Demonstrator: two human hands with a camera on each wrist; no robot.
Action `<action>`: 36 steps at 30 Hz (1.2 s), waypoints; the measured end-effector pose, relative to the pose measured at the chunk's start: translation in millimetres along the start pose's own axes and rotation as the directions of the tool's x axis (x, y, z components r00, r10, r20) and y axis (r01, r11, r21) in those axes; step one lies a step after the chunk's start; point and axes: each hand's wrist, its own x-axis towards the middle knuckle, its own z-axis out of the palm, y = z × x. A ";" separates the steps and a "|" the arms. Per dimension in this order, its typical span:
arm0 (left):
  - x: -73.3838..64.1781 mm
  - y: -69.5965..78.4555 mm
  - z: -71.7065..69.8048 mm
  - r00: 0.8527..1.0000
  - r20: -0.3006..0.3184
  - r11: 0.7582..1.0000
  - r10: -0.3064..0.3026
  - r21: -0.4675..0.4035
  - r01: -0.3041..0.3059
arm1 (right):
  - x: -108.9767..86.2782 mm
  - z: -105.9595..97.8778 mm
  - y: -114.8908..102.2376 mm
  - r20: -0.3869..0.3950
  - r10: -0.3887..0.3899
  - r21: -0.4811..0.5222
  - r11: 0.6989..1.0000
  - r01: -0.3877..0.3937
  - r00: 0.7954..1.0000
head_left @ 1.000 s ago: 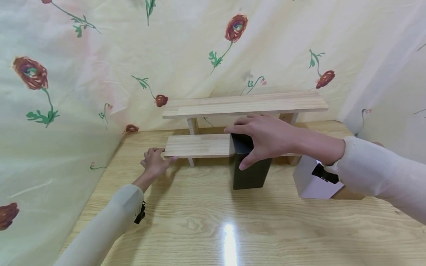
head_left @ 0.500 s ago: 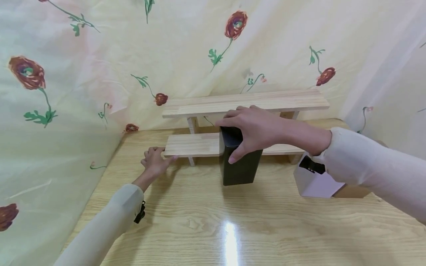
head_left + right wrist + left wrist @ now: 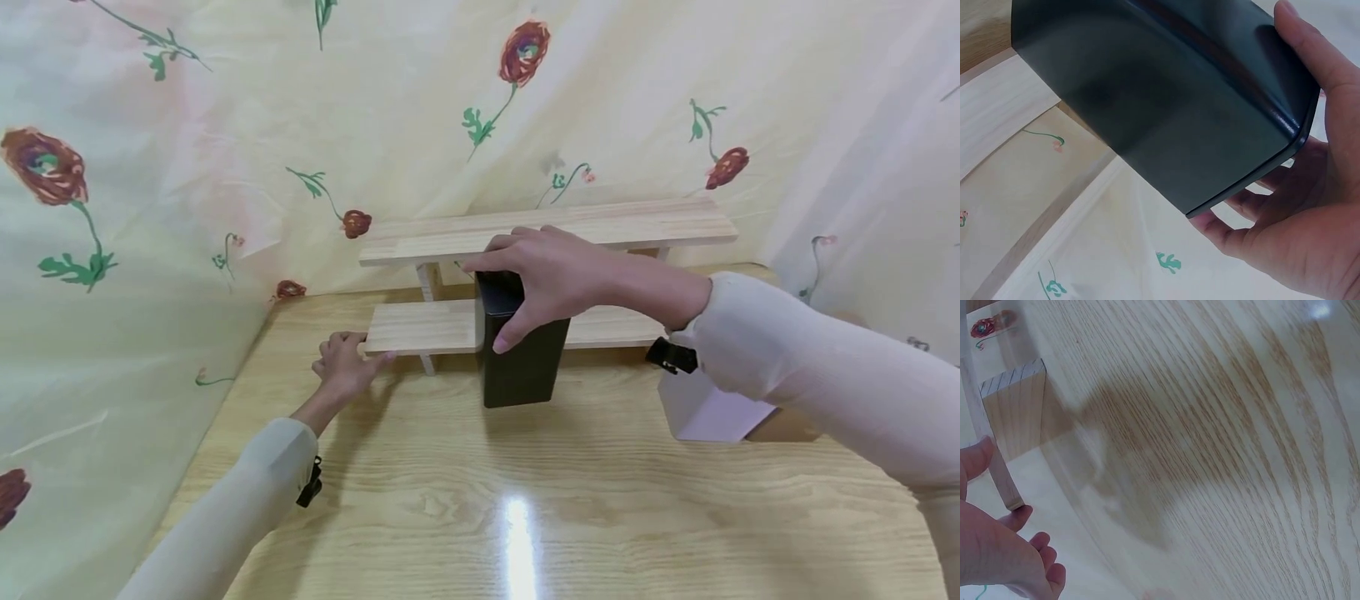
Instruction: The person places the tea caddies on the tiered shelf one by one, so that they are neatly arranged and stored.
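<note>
My right hand (image 3: 551, 279) grips a tall black box (image 3: 521, 362) from above, thumb on its front face and fingers over the far side of the top. The box is upright, in front of the lower board of a two-tier wooden shelf (image 3: 420, 327), and hides part of that board. In the right wrist view the black box (image 3: 1147, 100) fills the upper half, with fingers round its top end. My left hand (image 3: 345, 367) pinches the left end of the lower board, as the left wrist view also shows with the board's edge (image 3: 1007, 481) between thumb and finger.
The shelf's upper board (image 3: 555, 231) runs along the back in front of a flowered cloth (image 3: 225, 150). To the right, a white box (image 3: 708, 412) and a brown box (image 3: 783, 425) stand on the wooden tabletop (image 3: 420, 475), partly behind my right sleeve.
My right hand has carried the black box leftward along the front of the shelf and slightly up in the view. My left hand has kept its hold on the board's end.
</note>
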 end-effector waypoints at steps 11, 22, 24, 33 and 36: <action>0.9 1.3 -1.0 1.000 -0.008 1.000 0.017 -0.010 -0.017 | 26.6 -3.4 9.0 -0.020 -0.001 -0.019 1.000 0.001 1.000; -2.0 2.3 1.0 1.000 -0.005 1.000 0.012 -0.011 -0.012 | 52.3 -5.2 16.5 0.024 0.051 -0.042 0.998 -0.050 0.998; -2.4 2.4 1.4 1.000 -0.009 1.000 0.015 -0.005 -0.015 | 55.4 -3.4 16.8 0.029 0.056 -0.040 0.998 -0.055 0.998; -2.6 1.5 2.6 0.999 -0.003 0.999 0.038 -0.015 -0.038 | 66.0 3.0 17.2 0.033 0.086 -0.056 0.995 -0.084 0.996; -1.7 2.7 2.5 0.999 -0.009 0.999 0.043 -0.016 -0.043 | 73.1 2.8 17.1 0.035 0.080 -0.063 0.995 -0.078 0.996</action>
